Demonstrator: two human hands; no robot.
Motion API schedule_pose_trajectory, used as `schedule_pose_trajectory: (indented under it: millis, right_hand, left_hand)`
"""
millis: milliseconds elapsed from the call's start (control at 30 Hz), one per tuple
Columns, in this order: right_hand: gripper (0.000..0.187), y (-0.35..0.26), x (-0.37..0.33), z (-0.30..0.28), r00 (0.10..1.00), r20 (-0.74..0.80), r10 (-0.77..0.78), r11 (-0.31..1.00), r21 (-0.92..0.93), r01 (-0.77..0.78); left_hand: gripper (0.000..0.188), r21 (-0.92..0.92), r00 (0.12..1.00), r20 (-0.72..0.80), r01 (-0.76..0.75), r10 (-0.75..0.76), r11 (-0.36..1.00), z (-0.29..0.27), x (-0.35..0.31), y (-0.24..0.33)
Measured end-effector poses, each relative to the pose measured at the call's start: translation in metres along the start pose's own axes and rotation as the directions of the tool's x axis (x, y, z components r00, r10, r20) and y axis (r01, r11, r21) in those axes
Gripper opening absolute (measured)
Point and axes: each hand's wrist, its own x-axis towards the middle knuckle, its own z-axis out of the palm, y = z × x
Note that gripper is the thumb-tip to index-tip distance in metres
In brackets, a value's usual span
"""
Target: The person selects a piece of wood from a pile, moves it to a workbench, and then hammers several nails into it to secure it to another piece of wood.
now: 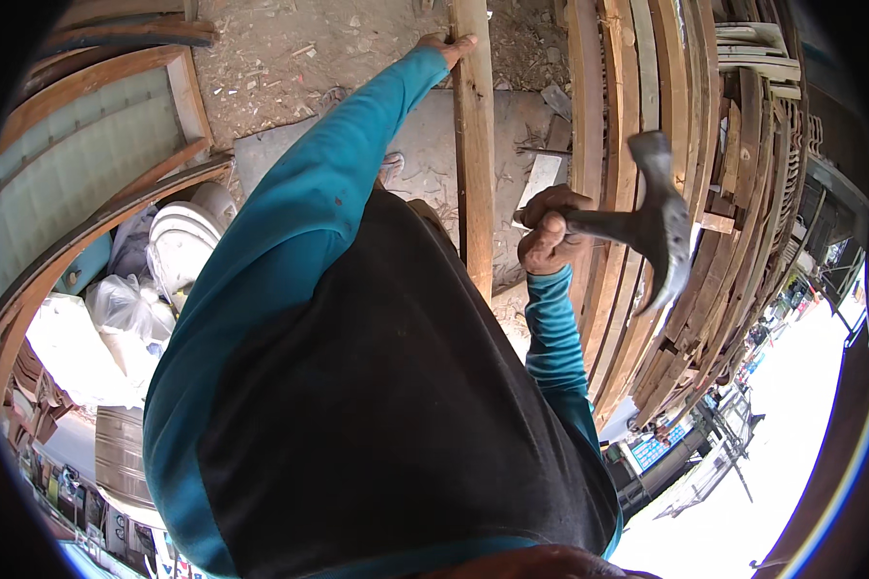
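A: Got a look at the claw hammer?

B: Got one! Spotted it up in the right hand, in front of the stacked timbers from this angle.

A: And looked like what?

B: Looked dark and metallic, with a blunt striking face toward the top of the view, a long curved claw tapering the other way, and a pale gleam along the side. Showed small light marks too, plus a dark handle running sideways into the fist.

A: Held tight?

B: Clenched, yes! Wrapped thumb and fingers round the handle and left a short butt poking out beyond.

A: Caught the other arm?

B: Did! Stretched the left hand far forward to a long sawn plank, touching its left edge with one digit over the upper face. Couldn't tell a firm grasp from a mere touch, though; lost most of the fingers from sight.

A: Made out the plank?

B: Looked straight and pale brown, with a dark, shadowed side. Lost its far end past the upper edge of the view, and its near end behind the black shirt front.

A: Missed anything else?

B: Couldn't make out the claw's notch. Found the lower right washed out to white.
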Motion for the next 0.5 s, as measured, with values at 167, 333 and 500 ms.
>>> schedule_pose_trajectory:
  millis: [167,333,500]
  right_hand:
    - [0.047,0.046,-0.040,-0.007,0.700,0.256,0.666,0.585,-0.763,-0.277]
    - [0.049,-0.028,0.009,-0.005,0.933,0.155,0.324,0.911,-0.319,-0.263]
    - [0.046,0.015,0.002,-0.009,0.993,0.109,0.038,0.988,-0.153,-0.020]
  left_hand:
    - [0.070,0.069,0.995,-0.093,-0.021,0.028,0.997,-0.005,0.045,-0.063]
    - [0.075,0.145,0.988,0.051,0.139,-0.147,0.980,-0.013,0.038,-0.038]
    - [0.075,0.183,0.993,-0.028,0.120,-0.117,0.976,-0.015,0.049,-0.048]
